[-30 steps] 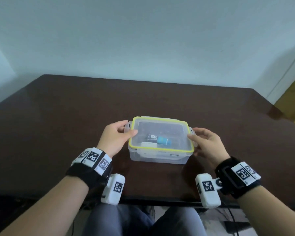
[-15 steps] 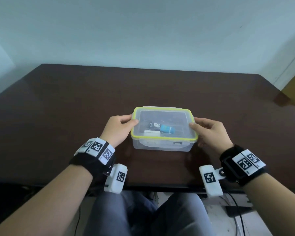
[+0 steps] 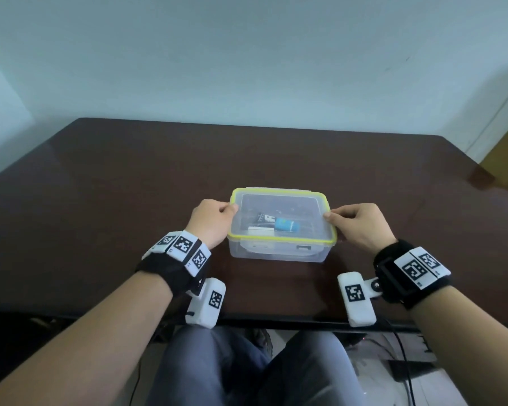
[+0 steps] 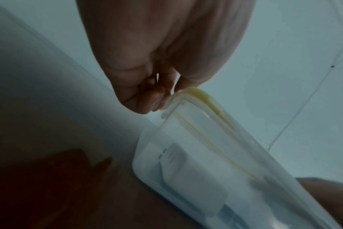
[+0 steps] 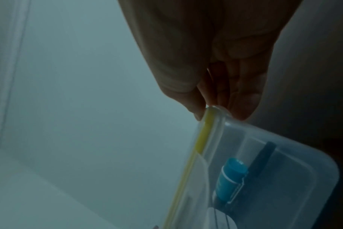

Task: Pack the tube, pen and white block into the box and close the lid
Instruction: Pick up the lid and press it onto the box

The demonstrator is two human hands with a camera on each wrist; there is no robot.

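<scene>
Clear box [image 3: 276,253] with yellow-rimmed lid [image 3: 282,200] sitting on the dark worktop [image 3: 129,186], blue-capped tube [image 3: 286,224], black pen [image 5: 261,159] and white block [image 3: 260,229] lying inside; left hand [image 3: 210,227] and right hand [image 3: 361,227] each pinching a lid end in a closed grip

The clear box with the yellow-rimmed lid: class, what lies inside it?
Through the lid of the box show a tube with a blue cap, a white block and a dark pen. The haze hides finer detail.
</scene>
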